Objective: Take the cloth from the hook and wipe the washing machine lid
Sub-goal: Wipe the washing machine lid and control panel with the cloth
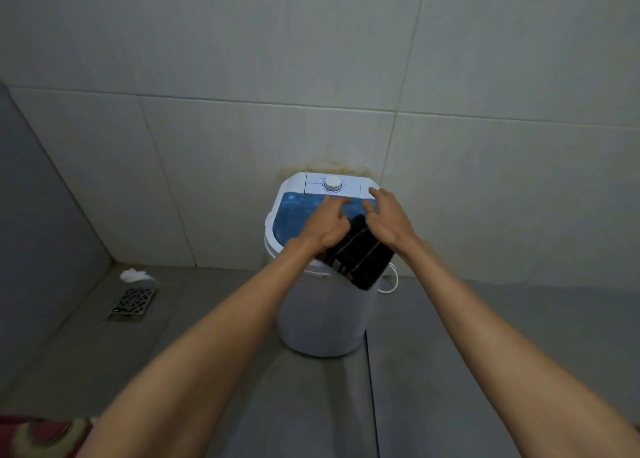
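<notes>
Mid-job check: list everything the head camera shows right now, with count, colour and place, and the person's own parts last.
washing machine: one, white, on the floor against the tiled wall
lid: one, blue, on top of the machine
dial: one, white, on the panel behind the lid
cloth: one, dark with light checks, on the lid, hanging over the near right edge
cord: one, white, right of the machine
floor drain: one, metal grate, floor at left
crumpled wad: one, white, just behind the drain
left hand: on the cloth, fingers on the lid
right hand: on the cloth, fingers spread
</notes>
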`<state>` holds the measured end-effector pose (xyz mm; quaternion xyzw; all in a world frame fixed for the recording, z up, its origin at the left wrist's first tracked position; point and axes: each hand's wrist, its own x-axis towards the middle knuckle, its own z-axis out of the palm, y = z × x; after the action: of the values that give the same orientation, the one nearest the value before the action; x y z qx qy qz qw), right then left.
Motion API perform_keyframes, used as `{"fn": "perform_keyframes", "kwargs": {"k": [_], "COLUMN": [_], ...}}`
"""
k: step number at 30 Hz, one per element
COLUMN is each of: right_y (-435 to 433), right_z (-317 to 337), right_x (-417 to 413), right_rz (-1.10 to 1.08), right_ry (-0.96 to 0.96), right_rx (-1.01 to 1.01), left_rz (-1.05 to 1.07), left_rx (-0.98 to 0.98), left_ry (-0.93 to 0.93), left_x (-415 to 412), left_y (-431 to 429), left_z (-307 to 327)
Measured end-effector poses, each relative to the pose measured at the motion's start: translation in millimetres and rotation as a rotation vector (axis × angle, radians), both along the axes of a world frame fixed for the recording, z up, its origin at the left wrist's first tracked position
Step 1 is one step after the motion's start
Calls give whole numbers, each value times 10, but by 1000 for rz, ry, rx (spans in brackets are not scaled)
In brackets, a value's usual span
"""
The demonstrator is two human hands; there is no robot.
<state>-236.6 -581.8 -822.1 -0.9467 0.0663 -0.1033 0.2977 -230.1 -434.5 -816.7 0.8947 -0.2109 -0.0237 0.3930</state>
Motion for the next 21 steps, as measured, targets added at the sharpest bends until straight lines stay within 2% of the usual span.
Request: {"fn": "perform_keyframes", "kwargs": {"k": [4, 8, 10, 16, 21], "right_y": [397, 628, 650, 377, 175], "right_z": [-160, -360, -444, -542, -649], "right_x": [-228, -342, -414, -509, -468], "right_rz": [125, 207, 218, 277, 117], "right_ry": [-41, -36, -69, -57, 7], "right_rx": [-175, -322, -351, -357, -339], "left_rz": [214, 159, 147, 114, 110], "left_rx": [124, 233, 347, 642, 723], "left_ry": [-18, 171, 260, 153, 154], "left_x": [206, 221, 236, 284, 313], "left_y": [651, 1082, 1176, 1139, 1137], "left_z": [89, 22, -33, -210, -173]}}
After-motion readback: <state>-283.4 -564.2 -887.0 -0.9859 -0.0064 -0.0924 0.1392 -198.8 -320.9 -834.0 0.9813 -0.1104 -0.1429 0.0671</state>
